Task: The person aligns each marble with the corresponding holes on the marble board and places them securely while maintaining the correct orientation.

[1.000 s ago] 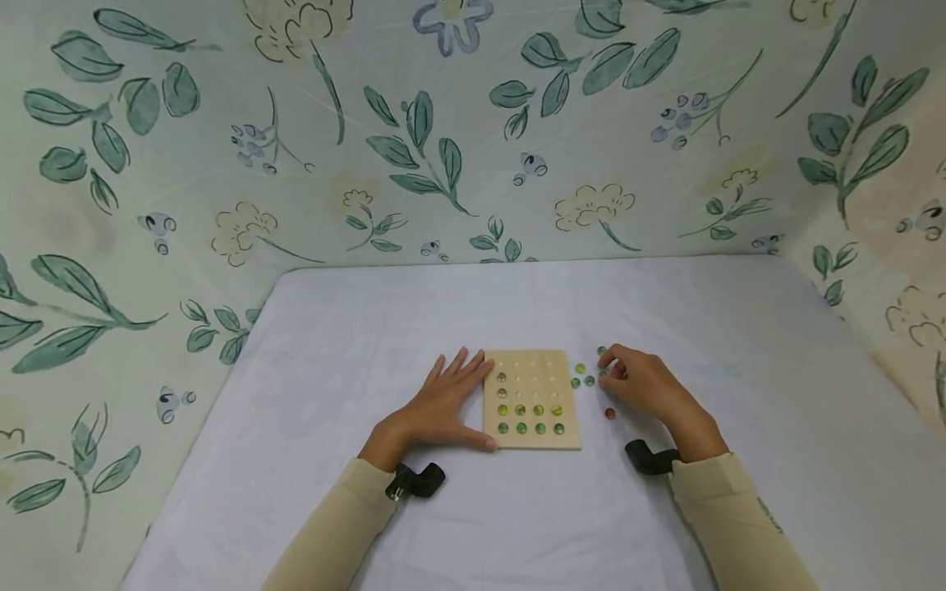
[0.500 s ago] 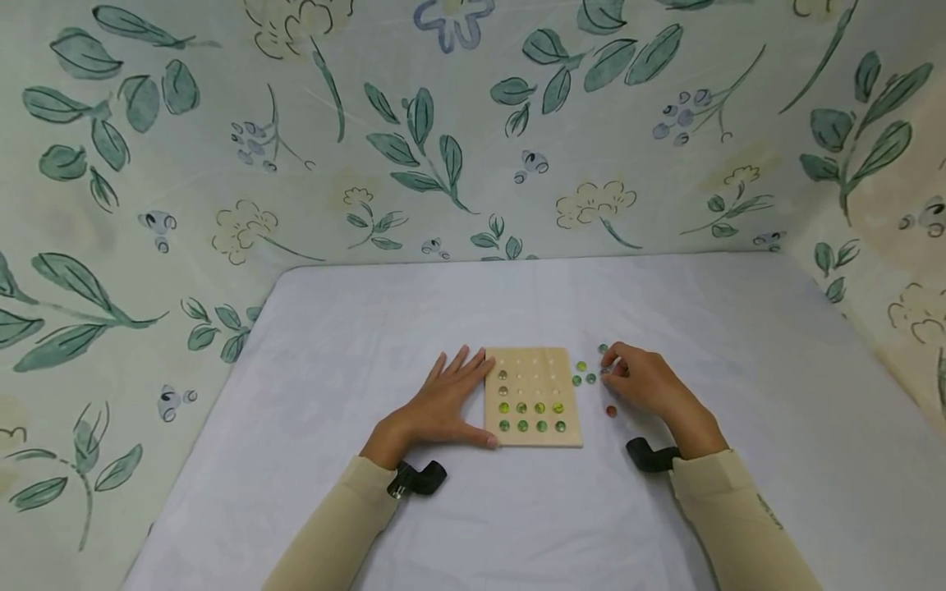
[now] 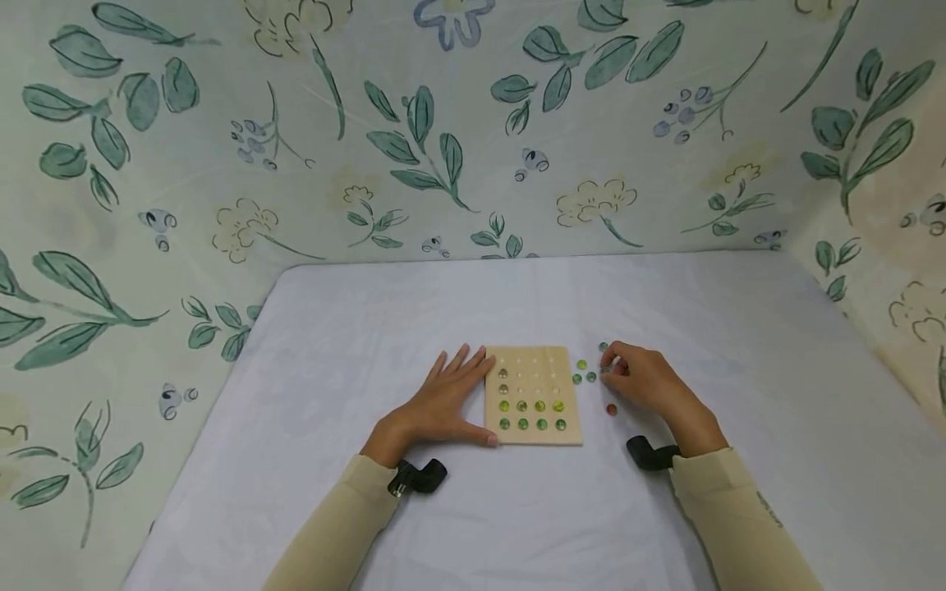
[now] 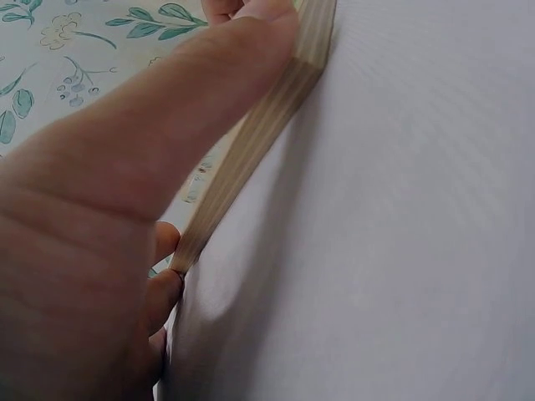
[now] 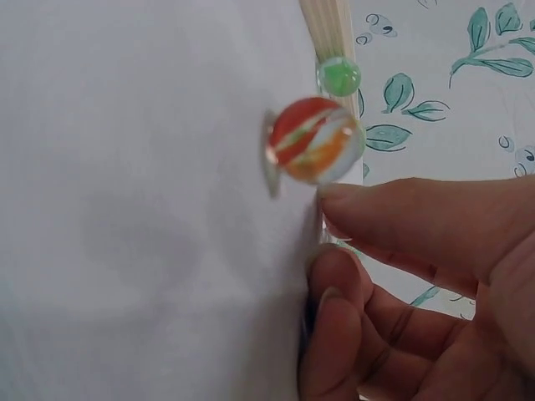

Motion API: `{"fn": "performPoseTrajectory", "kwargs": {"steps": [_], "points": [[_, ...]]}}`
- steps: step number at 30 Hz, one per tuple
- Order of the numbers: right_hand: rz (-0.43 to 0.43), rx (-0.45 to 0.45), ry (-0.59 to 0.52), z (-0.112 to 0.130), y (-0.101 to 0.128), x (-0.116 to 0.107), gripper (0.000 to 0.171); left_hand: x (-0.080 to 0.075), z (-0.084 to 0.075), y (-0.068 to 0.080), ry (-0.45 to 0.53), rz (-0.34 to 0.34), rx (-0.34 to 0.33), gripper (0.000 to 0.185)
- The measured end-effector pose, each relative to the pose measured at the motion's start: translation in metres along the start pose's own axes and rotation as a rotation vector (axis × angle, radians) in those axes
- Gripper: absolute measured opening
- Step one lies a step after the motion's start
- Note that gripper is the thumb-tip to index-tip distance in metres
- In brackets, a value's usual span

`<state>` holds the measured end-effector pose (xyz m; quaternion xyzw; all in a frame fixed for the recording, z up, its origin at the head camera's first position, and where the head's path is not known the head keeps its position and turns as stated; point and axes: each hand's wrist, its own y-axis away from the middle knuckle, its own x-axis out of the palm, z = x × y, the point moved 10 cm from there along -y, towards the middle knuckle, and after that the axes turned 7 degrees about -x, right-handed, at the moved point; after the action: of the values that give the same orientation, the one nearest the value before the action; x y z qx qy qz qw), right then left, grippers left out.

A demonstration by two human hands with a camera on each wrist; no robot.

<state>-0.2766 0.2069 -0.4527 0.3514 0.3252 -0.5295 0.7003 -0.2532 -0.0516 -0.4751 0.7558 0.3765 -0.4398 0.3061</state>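
A square wooden board [image 3: 528, 382] with rows of shallow holes lies flat on the table. Green marbles [image 3: 522, 424] and yellow-green marbles [image 3: 540, 406] fill its two near rows; two clear marbles [image 3: 503, 389] sit in the left column. My left hand [image 3: 436, 409] rests with spread fingers along the board's left side, its thumb [image 4: 242, 58] at the near left corner. Right of the board, my right hand [image 3: 650, 386] pinches what looks like a clear marble [image 5: 326, 229], mostly hidden between thumb and forefinger. A red-orange marble [image 5: 313, 142] lies just nearer to me.
Several loose green marbles [image 3: 591, 377] lie between the board and my right hand, one green marble [image 3: 603, 346] farther back. White cloth [image 3: 355, 328] covers the table. Behind it rises a leaf-patterned fabric wall [image 3: 443, 230]. Each wrist wears a black camera [image 3: 649, 454].
Both hands keep their places, and the marbles stay where they were. The head view has shifted very slightly.
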Motion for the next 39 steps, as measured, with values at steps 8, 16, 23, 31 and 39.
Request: {"fn": "performPoseTrajectory", "kwargs": {"steps": [8,16,23,31,39], "points": [[0.003,-0.005,0.001,0.0019,0.0008,-0.0010,0.016,-0.0011,-0.0010,0.0002,0.012,0.004,0.004,0.122],[0.012,-0.021,-0.002,0.0031,-0.0002,-0.0007,0.015,-0.0022,0.0002,0.0026,0.020,0.002,0.001,0.122],[0.003,-0.053,0.000,0.0063,0.0005,-0.0042,0.015,-0.0041,0.0007,0.0015,0.021,-0.013,-0.003,0.124],[0.001,-0.063,-0.003,0.0079,0.0013,-0.0047,0.015,-0.0023,0.0025,0.0007,0.013,-0.009,-0.012,0.127],[0.013,-0.055,-0.025,0.0047,-0.0002,-0.0019,0.015,0.0012,0.0036,0.0017,0.006,-0.005,-0.019,0.126]]}}
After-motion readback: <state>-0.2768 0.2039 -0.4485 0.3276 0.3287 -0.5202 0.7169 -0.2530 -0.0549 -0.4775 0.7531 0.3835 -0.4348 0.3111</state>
